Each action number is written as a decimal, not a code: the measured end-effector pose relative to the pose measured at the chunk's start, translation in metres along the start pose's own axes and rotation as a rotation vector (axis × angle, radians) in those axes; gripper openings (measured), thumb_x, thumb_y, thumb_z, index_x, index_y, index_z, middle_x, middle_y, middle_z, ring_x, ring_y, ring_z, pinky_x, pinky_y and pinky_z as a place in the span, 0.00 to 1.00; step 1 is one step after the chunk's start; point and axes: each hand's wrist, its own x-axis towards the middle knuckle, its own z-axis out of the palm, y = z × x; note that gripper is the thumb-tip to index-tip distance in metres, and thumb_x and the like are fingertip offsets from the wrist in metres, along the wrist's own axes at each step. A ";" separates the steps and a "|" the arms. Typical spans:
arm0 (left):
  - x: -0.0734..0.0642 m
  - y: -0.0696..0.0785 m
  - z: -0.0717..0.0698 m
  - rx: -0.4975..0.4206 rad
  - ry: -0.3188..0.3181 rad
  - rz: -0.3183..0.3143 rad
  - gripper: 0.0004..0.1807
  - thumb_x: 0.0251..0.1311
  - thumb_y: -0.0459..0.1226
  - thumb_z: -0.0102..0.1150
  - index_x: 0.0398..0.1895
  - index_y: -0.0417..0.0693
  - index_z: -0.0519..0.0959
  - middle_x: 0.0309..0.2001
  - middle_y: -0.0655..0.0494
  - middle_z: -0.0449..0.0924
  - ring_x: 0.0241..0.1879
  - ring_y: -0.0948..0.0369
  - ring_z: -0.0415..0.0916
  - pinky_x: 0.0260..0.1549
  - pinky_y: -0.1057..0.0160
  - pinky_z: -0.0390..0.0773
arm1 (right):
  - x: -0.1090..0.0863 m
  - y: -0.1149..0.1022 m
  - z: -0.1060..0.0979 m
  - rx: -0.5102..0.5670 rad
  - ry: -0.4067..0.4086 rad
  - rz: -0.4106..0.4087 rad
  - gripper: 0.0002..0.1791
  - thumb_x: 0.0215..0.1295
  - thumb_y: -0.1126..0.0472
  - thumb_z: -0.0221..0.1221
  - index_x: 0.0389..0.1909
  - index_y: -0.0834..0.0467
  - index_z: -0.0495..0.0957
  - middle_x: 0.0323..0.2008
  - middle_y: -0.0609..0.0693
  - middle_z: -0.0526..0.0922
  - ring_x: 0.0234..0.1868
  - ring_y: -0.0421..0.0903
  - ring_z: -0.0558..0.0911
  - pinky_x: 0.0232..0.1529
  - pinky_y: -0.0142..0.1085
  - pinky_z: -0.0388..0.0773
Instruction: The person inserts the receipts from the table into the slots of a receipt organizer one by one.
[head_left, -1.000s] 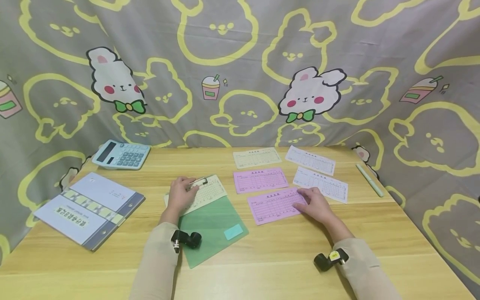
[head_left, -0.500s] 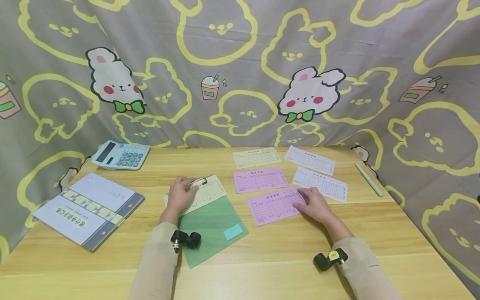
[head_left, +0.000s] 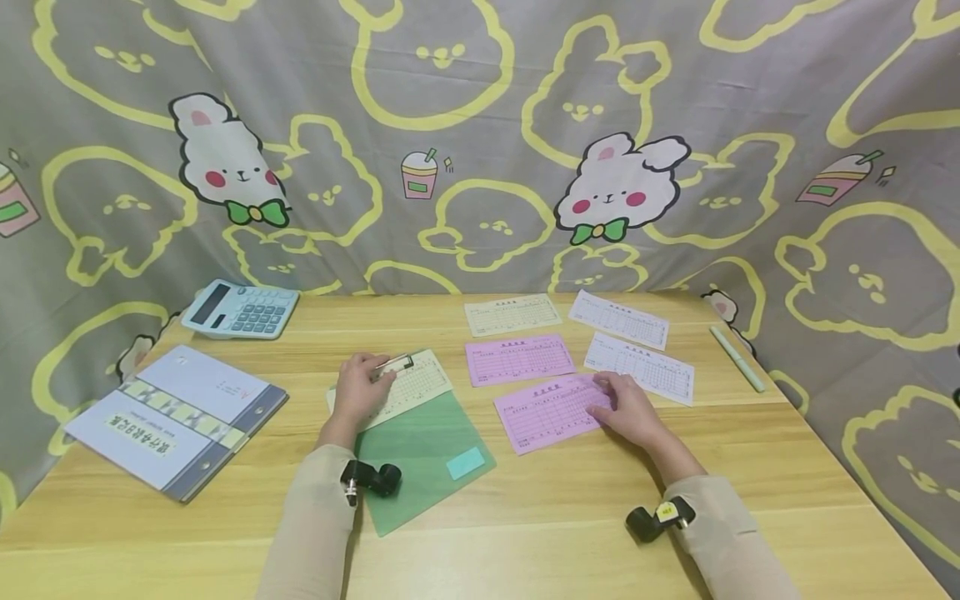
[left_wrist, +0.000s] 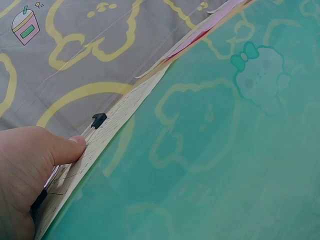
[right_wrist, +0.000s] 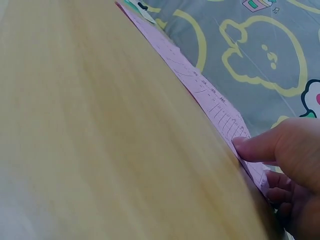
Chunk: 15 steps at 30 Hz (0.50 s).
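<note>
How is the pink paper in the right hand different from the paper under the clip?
Unlike the pink paper, the clipped paper is pale yellow. The clipped paper sits on a green clipboard under a clip; the pink paper is on the wooden table, no clip showing. The right hand pinches the pink paper's right end; the left hand covers part of the clipped paper. Both have printed lines and boxes.

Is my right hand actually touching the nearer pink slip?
Touching. The right wrist view shows it: the right hand has its thumb tip on the face of the nearer pink slip, with no gap visible.
</note>
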 end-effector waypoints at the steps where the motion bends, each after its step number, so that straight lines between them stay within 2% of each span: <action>1: 0.000 0.000 0.000 -0.001 0.001 0.000 0.19 0.55 0.40 0.52 0.50 0.41 0.72 0.47 0.45 0.65 0.49 0.49 0.57 0.46 0.50 0.59 | 0.000 0.000 0.000 0.005 0.003 -0.002 0.30 0.49 0.63 0.61 0.53 0.67 0.64 0.40 0.61 0.69 0.42 0.57 0.69 0.46 0.50 0.63; 4: 0.000 0.001 -0.001 -0.004 0.000 0.000 0.20 0.55 0.40 0.52 0.50 0.41 0.72 0.47 0.45 0.65 0.49 0.49 0.57 0.46 0.50 0.59 | 0.000 0.001 0.000 0.021 0.008 -0.018 0.28 0.49 0.63 0.61 0.53 0.67 0.65 0.39 0.61 0.71 0.41 0.56 0.70 0.45 0.50 0.65; 9: 0.000 0.002 -0.001 -0.002 -0.001 -0.003 0.20 0.55 0.40 0.52 0.50 0.40 0.72 0.47 0.44 0.65 0.48 0.49 0.57 0.45 0.50 0.60 | 0.000 0.002 0.001 0.024 0.024 -0.052 0.21 0.49 0.65 0.60 0.45 0.68 0.72 0.37 0.57 0.73 0.38 0.52 0.71 0.41 0.46 0.68; 15: 0.001 0.000 0.000 0.001 0.007 0.004 0.19 0.55 0.39 0.53 0.49 0.40 0.72 0.46 0.45 0.66 0.48 0.50 0.58 0.45 0.51 0.60 | -0.001 0.001 0.003 0.013 0.092 -0.083 0.16 0.44 0.66 0.63 0.37 0.65 0.77 0.28 0.51 0.72 0.30 0.47 0.69 0.31 0.39 0.65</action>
